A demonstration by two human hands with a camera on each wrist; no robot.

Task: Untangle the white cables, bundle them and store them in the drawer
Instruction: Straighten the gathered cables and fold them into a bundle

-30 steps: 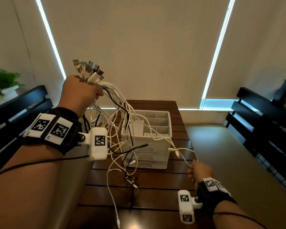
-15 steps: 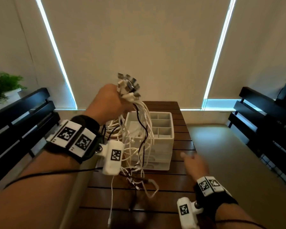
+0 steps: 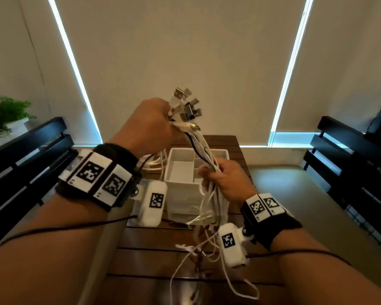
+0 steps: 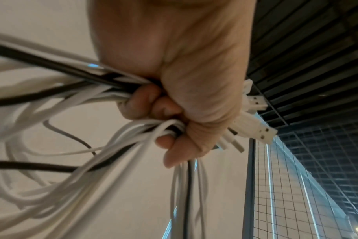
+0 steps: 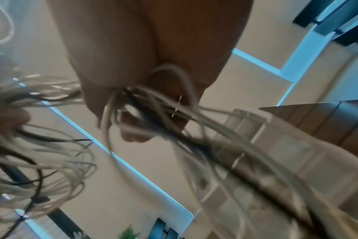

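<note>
My left hand point(image 3: 156, 122) is raised over the table and grips a bunch of white cables point(image 3: 201, 148) just below their USB plugs point(image 3: 186, 104), which fan out above the fist. A black cable runs among them. Lower down, my right hand point(image 3: 220, 177) is wrapped around the same bundle, and the loose tails point(image 3: 207, 238) hang and trail onto the table. The white drawer unit point(image 3: 180, 194) stands behind the hands with an open compartment tray on top. The left wrist view shows the fist point(image 4: 174, 105) closed round the cables point(image 4: 92, 153). The right wrist view is blurred, with cables point(image 5: 153, 113) running through the fingers.
The dark slatted wooden table point(image 3: 158, 260) carries the drawer unit. Black benches point(image 3: 26, 164) point(image 3: 350, 164) flank it left and right. A potted plant point(image 3: 5, 115) stands at the far left. Closed blinds fill the back wall.
My left hand has swung the plug ends from the left towards the middle. My right hand let go of one cable end, rose from the table and took hold of the bundle below the left hand.
</note>
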